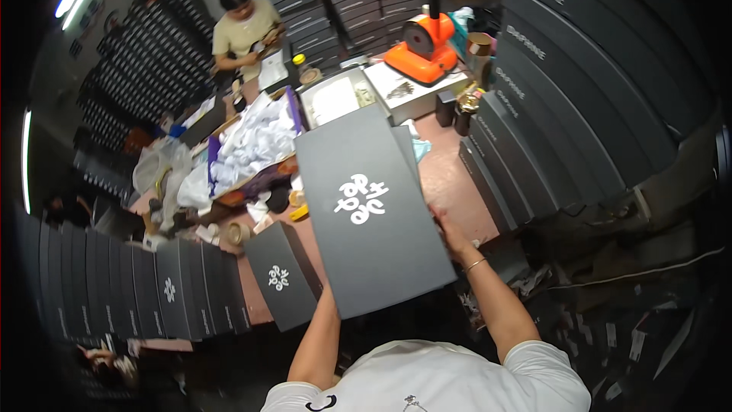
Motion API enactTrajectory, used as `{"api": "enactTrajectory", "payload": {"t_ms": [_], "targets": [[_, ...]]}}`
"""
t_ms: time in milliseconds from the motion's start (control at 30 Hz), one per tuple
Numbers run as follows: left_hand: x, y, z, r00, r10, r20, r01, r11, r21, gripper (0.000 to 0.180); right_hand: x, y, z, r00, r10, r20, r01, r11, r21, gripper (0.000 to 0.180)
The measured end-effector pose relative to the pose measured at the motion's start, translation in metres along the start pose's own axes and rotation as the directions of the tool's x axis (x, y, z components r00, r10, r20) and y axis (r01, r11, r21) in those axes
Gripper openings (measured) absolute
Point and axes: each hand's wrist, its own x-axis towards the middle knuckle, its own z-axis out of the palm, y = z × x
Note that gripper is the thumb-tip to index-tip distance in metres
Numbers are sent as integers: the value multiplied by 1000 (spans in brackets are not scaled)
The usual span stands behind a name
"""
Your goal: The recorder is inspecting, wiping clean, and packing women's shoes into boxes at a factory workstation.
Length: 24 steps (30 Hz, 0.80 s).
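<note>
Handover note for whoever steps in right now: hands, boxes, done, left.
Right hand: grip on the right edge of the big dark grey box lid, held up over the table.
Left hand: hidden under the lid's lower left corner; grip cannot be confirmed.
Smaller dark box with the same white emblem lies on the table just left of the lid.
Done: rows of closed dark boxes stand at the left.
Left: the held lid is not yet set on anything.
A co-worker is busy at the far end.
</note>
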Motion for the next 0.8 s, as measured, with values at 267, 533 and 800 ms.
{"api": "enactTrajectory", "payload": {"t_ms": [267, 533, 800], "targets": [[-37, 107, 66, 722, 540, 433, -644, 754, 134, 87, 5, -5, -60, 987, -138, 81, 137, 990, 24, 62], [-98, -3, -235, 639, 546, -542, -191, 795, 576, 77, -208, 24, 99, 788, 608, 97, -590, 790, -166, 38], [-88, -37, -295, 980, -110, -163, 106, 994, -34, 76, -42, 118, 308, 978, -83, 193, 166, 868, -468, 73]]}}
